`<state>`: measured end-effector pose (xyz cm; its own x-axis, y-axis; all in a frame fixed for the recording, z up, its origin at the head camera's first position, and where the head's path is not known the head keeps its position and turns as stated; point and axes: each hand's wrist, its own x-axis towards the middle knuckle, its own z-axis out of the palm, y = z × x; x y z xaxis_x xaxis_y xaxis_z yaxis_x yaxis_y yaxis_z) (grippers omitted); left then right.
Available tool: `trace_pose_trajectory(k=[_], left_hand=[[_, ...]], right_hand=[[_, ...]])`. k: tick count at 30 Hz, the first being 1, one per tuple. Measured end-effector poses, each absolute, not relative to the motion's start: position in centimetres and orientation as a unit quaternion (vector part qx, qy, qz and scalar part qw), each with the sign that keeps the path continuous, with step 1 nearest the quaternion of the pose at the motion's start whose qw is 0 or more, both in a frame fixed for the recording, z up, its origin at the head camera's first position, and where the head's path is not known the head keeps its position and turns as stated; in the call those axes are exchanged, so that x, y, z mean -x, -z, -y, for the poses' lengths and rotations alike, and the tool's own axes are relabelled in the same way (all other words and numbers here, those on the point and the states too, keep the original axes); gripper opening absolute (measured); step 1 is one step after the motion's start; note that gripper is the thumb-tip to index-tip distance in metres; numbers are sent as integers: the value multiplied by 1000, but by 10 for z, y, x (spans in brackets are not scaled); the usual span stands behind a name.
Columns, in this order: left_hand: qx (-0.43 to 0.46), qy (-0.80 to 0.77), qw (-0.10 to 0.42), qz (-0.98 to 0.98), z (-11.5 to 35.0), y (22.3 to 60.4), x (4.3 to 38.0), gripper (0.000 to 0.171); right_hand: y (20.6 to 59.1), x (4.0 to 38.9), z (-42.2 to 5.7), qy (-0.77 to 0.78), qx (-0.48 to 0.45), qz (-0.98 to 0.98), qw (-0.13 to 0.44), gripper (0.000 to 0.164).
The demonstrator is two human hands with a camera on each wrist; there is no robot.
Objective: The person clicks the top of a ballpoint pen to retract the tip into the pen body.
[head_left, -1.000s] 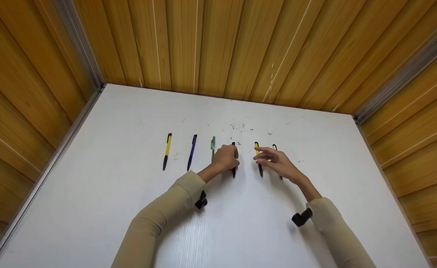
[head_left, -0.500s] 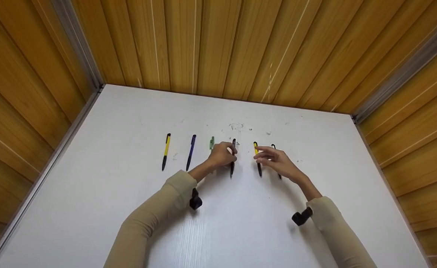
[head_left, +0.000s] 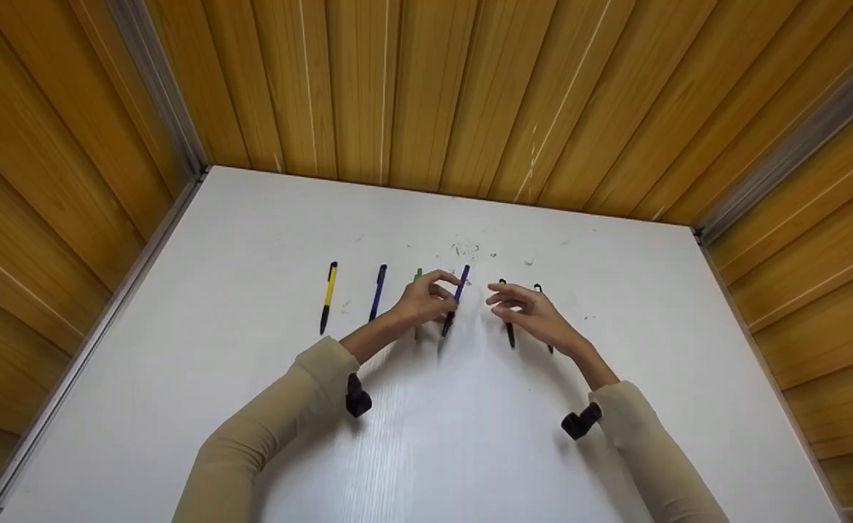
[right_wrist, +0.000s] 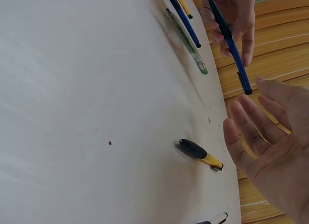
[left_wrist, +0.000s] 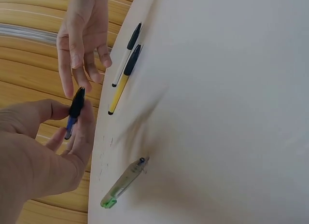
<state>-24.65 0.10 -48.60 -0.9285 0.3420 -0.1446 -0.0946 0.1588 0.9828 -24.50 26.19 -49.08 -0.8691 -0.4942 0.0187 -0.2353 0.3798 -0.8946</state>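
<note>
My left hand pinches a blue ballpoint pen with a black grip between thumb and fingers, held tilted above the table. Its clip end points toward my right hand, whose fingers are loosely bent and hold nothing. In the right wrist view, that end is close to the right fingertips. Below the right hand lies a yellow pen with a black grip, and beside it a white and black pen. A clear green pen lies beneath the left hand, which partly hides it in the head view.
Farther left on the white table lie another blue pen and another yellow pen, side by side. Dark smudges mark the tabletop beyond the hands. Wood-patterned walls stand along the back and both sides.
My left hand has raised the blue pen off the table and drawn back slightly left, with the pen now more tilted. The right hand has shifted a little left.
</note>
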Motion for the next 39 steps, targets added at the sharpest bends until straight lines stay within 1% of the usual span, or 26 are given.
trace_pose_trajectory(k=[7, 11, 16, 20, 24, 29, 34, 36, 39], left_hand=[[-88, -675, 177, -711, 8, 487, 246, 47], [-94, -684, 176, -702, 10, 488, 245, 48], [-99, -679, 181, -704, 13, 489, 244, 52], [-100, -677, 189, -704, 12, 491, 243, 48], [-110, -675, 188, -705, 13, 493, 243, 45], [-137, -681, 181, -696, 13, 494, 242, 51], [-154, -686, 179, -688, 12, 495, 241, 51], [-157, -688, 180, -685, 11, 494, 241, 50], [-161, -685, 175, -688, 9, 495, 241, 48]], right_hand=[[492, 250, -255, 500, 227, -827, 118, 52], [492, 250, -251, 500, 225, -829, 113, 55], [493, 251, -246, 518, 225, -816, 121, 58], [494, 252, -244, 521, 226, -813, 126, 62], [493, 251, -241, 513, 228, -818, 127, 73], [494, 249, -234, 497, 230, -829, 116, 94], [496, 242, -221, 480, 254, -834, 97, 115], [498, 241, -215, 480, 264, -832, 89, 120], [497, 238, -208, 485, 277, -826, 72, 123]])
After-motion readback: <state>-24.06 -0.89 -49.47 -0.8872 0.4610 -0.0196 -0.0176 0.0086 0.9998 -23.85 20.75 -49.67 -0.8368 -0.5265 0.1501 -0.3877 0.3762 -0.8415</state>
